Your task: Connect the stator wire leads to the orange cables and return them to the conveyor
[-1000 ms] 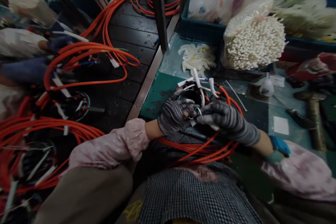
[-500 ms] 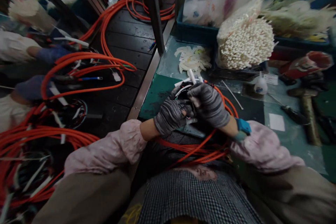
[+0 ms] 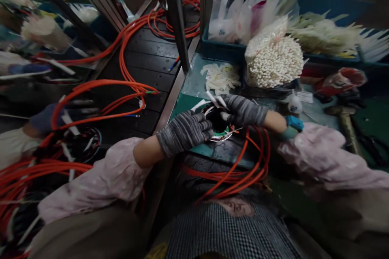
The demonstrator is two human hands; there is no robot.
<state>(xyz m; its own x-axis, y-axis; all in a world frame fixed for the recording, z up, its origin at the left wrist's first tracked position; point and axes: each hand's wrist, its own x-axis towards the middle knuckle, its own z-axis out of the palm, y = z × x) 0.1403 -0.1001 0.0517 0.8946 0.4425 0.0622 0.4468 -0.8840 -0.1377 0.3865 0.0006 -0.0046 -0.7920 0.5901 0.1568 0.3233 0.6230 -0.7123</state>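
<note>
A round bundle of thin wires [image 3: 223, 136], white, green and black, lies on the bench in front of me. White sleeves [image 3: 212, 98] stick up from its far side. My left hand [image 3: 187, 131], in a striped grey glove, has its fingers bent over the bundle's left edge. At the upper right edge, my right hand [image 3: 245, 110], gloved alike, is closed round part of the bundle; its fingertips are partly hidden. Orange cables [image 3: 258, 158] run from the bundle's right side down over my lap in loops.
On the left, a co-worker's gloved hand [image 3: 48, 120] is among orange cable loops [image 3: 100, 85] on a dark slatted conveyor [image 3: 142, 58]. Ahead lie pale strips [image 3: 223, 77] and a bag of white tubes [image 3: 275, 58]. A hammer [image 3: 345, 119] and small bottle [image 3: 294, 103] are to the right.
My hands have moved apart, the left one leftward, the right one slightly right and up. More of the wire bundle shows between them. The co-worker's far hand has moved left.
</note>
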